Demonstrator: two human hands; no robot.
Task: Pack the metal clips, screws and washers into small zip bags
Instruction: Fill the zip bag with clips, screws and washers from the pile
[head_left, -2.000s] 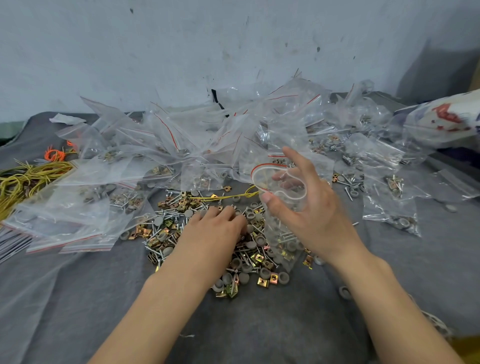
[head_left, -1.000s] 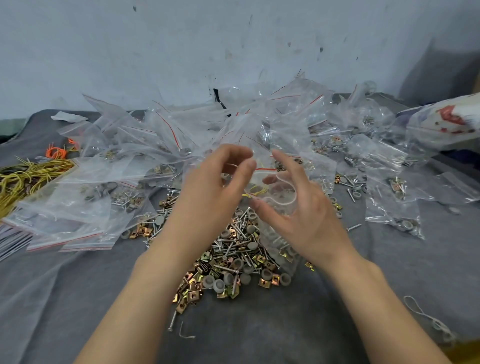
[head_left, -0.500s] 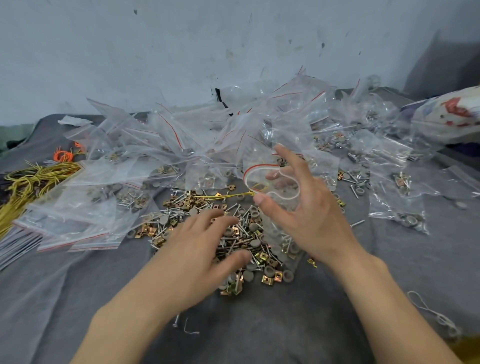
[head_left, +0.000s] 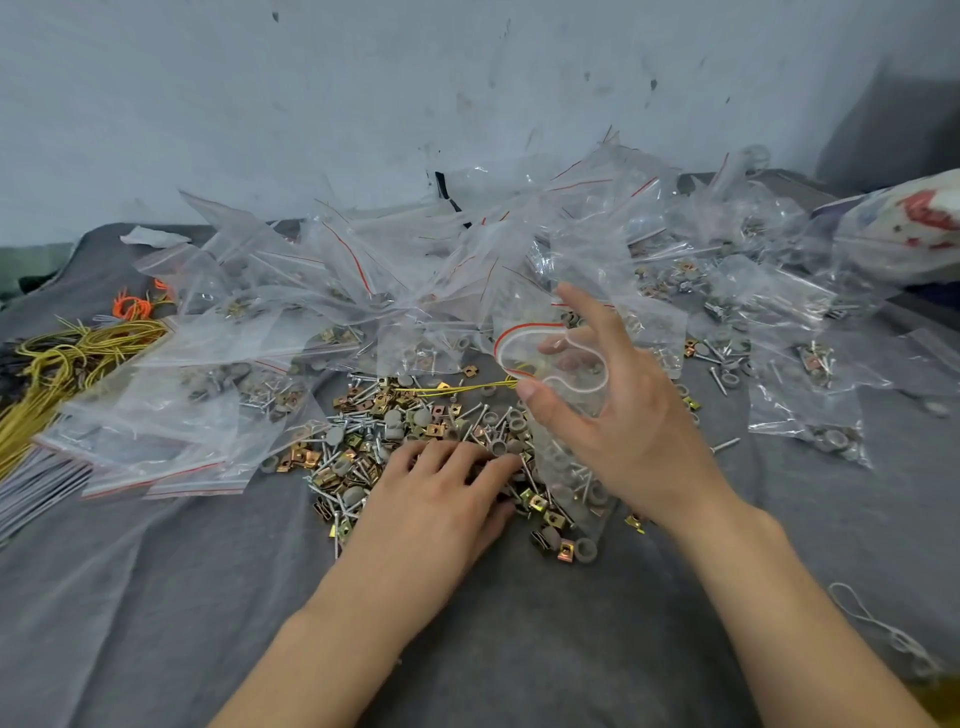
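A loose heap of brass clips, silver screws and grey washers (head_left: 415, 431) lies on the grey cloth (head_left: 156, 597) in the middle. My left hand (head_left: 441, 499) rests palm down on the heap's near side, fingertips among the parts; whether it grips any is hidden. My right hand (head_left: 613, 415) holds a small clear zip bag (head_left: 561, 410) upright just right of the heap, thumb and fingers spreading its red-striped mouth. Some screws and washers sit in the bag's bottom.
Many filled zip bags (head_left: 363, 291) are piled behind the heap, up to the pale wall. Yellow wire bundles (head_left: 57, 364) and orange ties (head_left: 132, 306) lie at the left. A printed plastic sack (head_left: 904, 228) sits at the far right.
My left hand rose to the bag's mouth a second ago, then dropped back and now lies flat on the heap. My right hand has kept the bag held up.
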